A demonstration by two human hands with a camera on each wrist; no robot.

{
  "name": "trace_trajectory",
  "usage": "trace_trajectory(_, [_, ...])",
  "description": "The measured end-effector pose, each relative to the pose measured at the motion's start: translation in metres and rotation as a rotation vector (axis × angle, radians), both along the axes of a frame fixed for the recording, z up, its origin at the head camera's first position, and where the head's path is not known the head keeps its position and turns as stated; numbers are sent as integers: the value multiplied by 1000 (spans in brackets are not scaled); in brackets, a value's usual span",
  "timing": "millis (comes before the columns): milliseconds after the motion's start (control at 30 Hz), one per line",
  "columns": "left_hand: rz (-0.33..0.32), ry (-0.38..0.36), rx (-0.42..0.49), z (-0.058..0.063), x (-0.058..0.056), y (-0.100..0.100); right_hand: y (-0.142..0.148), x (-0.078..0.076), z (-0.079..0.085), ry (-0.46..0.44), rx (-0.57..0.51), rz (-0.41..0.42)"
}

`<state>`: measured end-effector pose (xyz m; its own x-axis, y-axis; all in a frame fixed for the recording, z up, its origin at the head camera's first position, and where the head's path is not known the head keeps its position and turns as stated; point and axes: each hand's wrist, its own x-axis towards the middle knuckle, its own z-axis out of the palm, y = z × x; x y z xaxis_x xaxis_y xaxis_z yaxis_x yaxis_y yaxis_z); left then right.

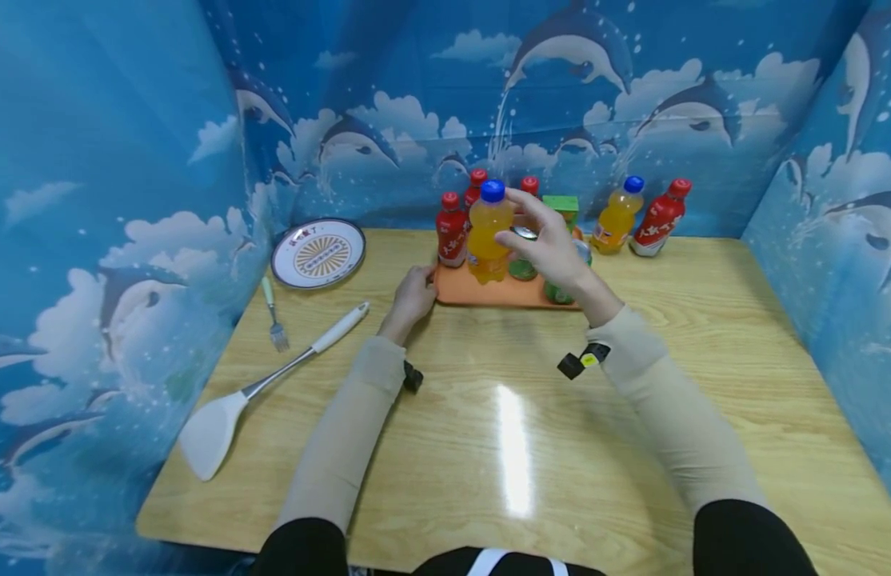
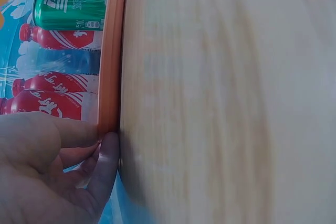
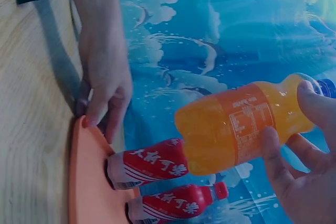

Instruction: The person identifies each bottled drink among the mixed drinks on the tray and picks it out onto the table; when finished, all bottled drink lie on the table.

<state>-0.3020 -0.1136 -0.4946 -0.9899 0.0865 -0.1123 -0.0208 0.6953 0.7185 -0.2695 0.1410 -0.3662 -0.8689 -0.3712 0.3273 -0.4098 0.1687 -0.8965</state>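
Observation:
My left hand (image 1: pixel 414 296) pinches the left end of an orange tray (image 1: pixel 481 297) between thumb and fingers. In the right wrist view, my right hand (image 3: pixel 310 166) holds a bottle of orange drink (image 3: pixel 226 129) with a blue cap. Its bottom hangs over the tray's left part, in front of the red bottles. On the tray stand several red bottles (image 1: pixel 451 234) with red caps, green cans (image 1: pixel 558 294) and a green box (image 1: pixel 563 206), partly hidden behind my right hand. The left wrist view shows a green can (image 2: pixel 73 7) standing inside the tray's rim.
Right of the tray stand another orange drink bottle (image 1: pixel 615 220) and a tilted red bottle (image 1: pixel 660 220). At the left lie a patterned plate (image 1: pixel 319 254), a fork (image 1: pixel 276 324) and a white turner (image 1: pixel 280 372). A dolphin-print curtain (image 1: pixel 388 88) surrounds the wooden table (image 1: pixel 460 416).

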Motion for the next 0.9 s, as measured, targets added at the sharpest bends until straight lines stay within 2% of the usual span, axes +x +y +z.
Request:
trace_trajectory(200, [2,-6,1,-1,0,0,18,-1,10,-90,-99,56])
trace_trajectory(433, [7,-22,-1,0,-1,1,40,-6,20,-146,-133,114])
trace_trajectory(667, [25,-35,6,0,1,2,62,-7,27,-150,-169,113])
trace_trajectory(900, [31,-37,-2,1,0,4,86,-9,32,-143,-213,67])
